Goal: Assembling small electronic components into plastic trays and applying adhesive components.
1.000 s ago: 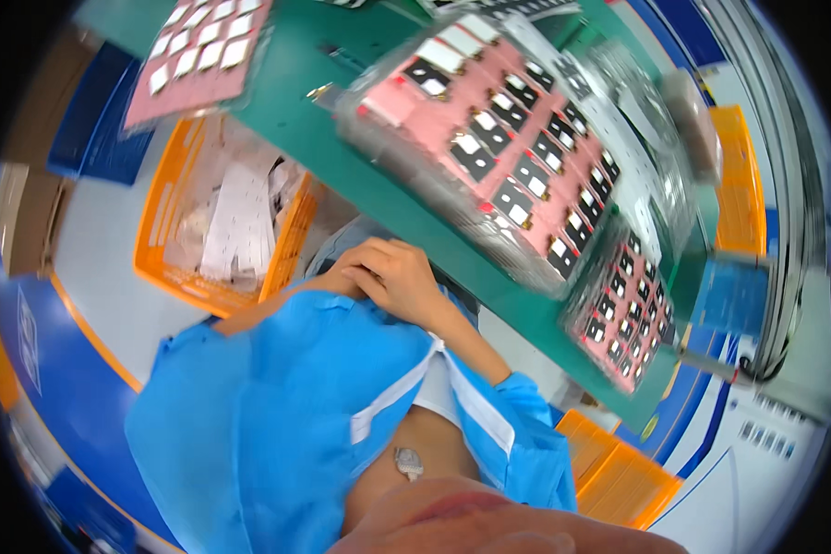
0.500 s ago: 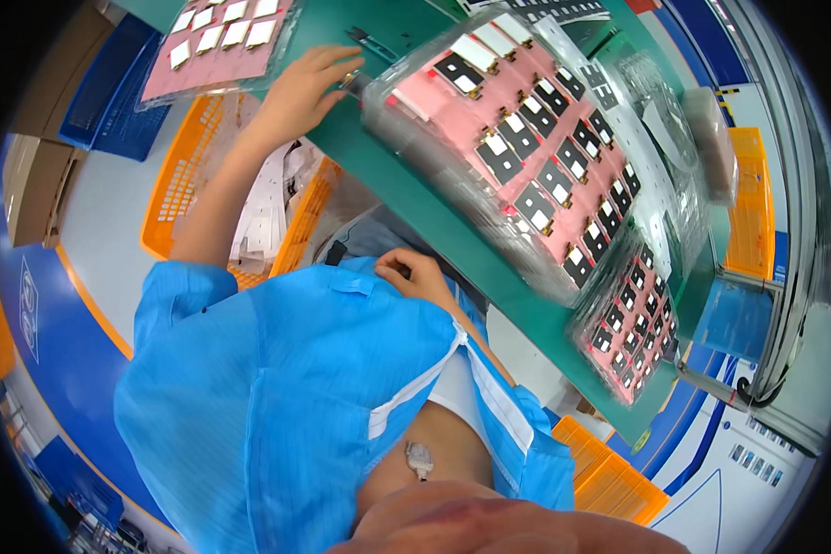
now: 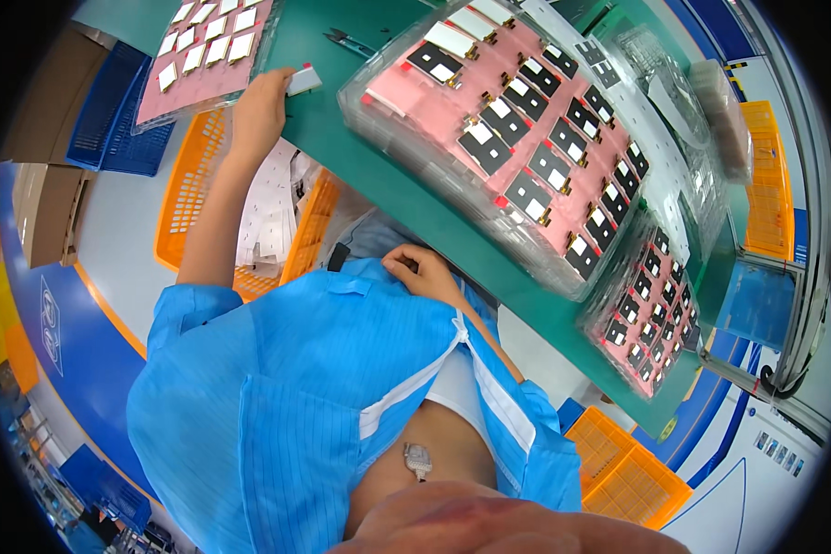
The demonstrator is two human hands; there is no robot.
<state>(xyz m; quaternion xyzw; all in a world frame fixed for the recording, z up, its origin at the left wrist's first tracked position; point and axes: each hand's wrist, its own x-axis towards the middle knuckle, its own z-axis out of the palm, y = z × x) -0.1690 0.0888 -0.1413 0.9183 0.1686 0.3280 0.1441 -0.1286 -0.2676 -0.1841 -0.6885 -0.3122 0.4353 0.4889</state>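
My left hand is pinched on one end of a small white flat panel with a red tab. It is over the green table, beside a clear tray on the left, whose pink liner carries several similar white panels. In front of me lies a stack of clear trays; its top pink liner bears several black-and-white panels and a few all-white ones. My right hand rests by my lap, below the table edge, its fingers loosely curled with nothing visible in them.
Dark tweezers lie between the trays. A second loaded tray sits at the table's right end. Clear empty trays stand behind the stack. Below the table at left is an orange basket, with blue crates nearby.
My left hand has moved left from the edge of the tray stack toward the left tray, carrying the white panel. My right hand has stayed by my lap. The view has shifted slightly.
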